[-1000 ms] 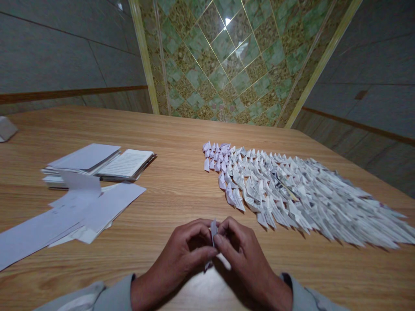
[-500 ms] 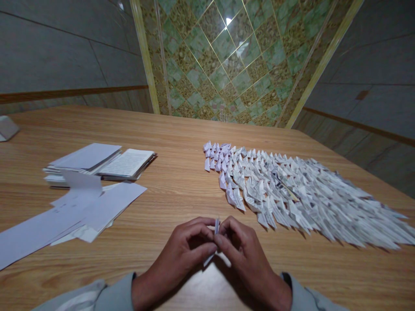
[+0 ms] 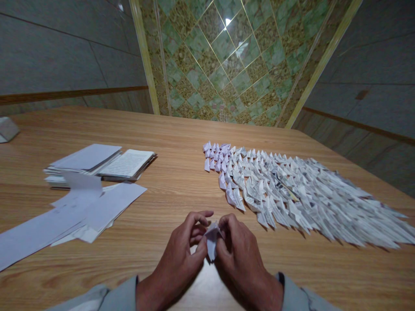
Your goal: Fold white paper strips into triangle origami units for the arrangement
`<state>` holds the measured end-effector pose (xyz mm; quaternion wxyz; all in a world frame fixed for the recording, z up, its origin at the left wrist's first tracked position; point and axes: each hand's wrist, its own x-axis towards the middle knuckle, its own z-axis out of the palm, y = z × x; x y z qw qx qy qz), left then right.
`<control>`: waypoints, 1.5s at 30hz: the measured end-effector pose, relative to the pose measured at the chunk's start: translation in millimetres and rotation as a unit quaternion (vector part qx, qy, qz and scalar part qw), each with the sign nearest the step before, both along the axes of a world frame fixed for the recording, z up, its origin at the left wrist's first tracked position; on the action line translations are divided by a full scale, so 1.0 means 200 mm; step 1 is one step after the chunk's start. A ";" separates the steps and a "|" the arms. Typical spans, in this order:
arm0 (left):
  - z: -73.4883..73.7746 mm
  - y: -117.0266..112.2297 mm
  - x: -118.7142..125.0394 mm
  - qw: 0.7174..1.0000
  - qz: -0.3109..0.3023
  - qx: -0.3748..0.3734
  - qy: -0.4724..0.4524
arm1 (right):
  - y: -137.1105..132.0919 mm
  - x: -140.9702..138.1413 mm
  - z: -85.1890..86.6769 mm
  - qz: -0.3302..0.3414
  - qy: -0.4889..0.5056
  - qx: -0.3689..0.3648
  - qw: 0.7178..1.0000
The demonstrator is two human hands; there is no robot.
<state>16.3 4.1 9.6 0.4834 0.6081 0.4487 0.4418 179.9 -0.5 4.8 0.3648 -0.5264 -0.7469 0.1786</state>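
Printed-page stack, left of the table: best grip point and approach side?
I'd pinch the printed-page stack at its right-hand edge, coming from the right, thumb on the top page. That edge faces bare table, while the plain-topped stack crowds its left side and loose sheets lie in front. Its layers look unbound, so probably clamp the full thickness.

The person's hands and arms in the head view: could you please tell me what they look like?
The left hand and right hand are human hands, with no gloves showing. The left sleeve and right sleeve are long and pale grey-green, dark at the cuff edges; the left one has a whitish area. I see no lettering on either.
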 end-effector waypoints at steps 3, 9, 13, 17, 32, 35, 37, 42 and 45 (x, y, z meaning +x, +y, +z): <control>-0.01 0.00 0.00 0.999 -0.027 -0.033 -0.026 | 0.00 0.00 0.00 0.022 -0.002 0.006 1.000; -0.06 0.00 0.02 0.981 -0.061 -0.123 -0.139 | -0.01 -0.01 0.02 0.046 -0.010 0.025 0.999; -0.04 0.00 0.01 0.987 -0.017 -0.084 -0.136 | -0.01 0.00 0.03 0.071 -0.028 0.034 0.997; 0.01 0.00 0.00 0.993 0.003 -0.052 -0.106 | -0.01 0.00 0.03 0.082 -0.005 0.016 0.996; -0.01 0.01 -0.06 0.975 0.077 0.203 0.050 | 0.00 0.02 0.09 0.124 0.350 -0.237 0.898; -0.02 0.00 -0.06 0.978 0.053 0.197 0.044 | 0.01 0.01 0.08 0.128 0.353 -0.251 0.892; -0.01 0.00 -0.05 0.985 0.047 0.161 0.038 | 0.01 0.00 0.08 0.126 0.330 -0.251 0.901; -0.01 0.00 -0.03 0.995 0.068 0.073 -0.012 | -0.03 -0.03 0.08 0.099 0.232 -0.178 0.951; -0.03 0.00 -0.03 0.994 0.076 0.067 -0.045 | -0.05 -0.04 0.05 0.053 0.178 -0.079 0.980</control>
